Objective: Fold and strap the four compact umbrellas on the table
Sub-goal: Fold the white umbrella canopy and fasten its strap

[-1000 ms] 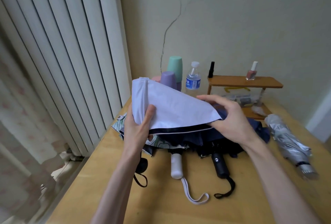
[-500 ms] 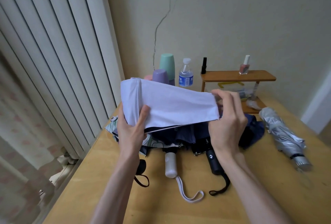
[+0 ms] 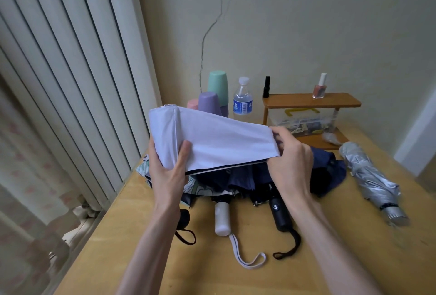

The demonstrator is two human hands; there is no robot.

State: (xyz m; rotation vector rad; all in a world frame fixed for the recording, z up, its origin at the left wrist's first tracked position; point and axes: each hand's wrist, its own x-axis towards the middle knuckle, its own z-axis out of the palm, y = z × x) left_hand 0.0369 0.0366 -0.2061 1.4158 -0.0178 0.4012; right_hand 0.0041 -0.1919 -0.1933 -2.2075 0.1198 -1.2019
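One white umbrella point(image 3: 224, 139) between left hand point(image 3: 168, 174), right hand point(image 3: 291, 160).

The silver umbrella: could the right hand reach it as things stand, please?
Likely yes, once freed: the right hand pinches the white canopy, but the silver umbrella lies uncovered to its right.

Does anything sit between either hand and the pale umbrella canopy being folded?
Nothing visible does. The left hand grips the pale canopy at its folded end, and the right hand pinches its other end. The navy umbrella lies beneath.
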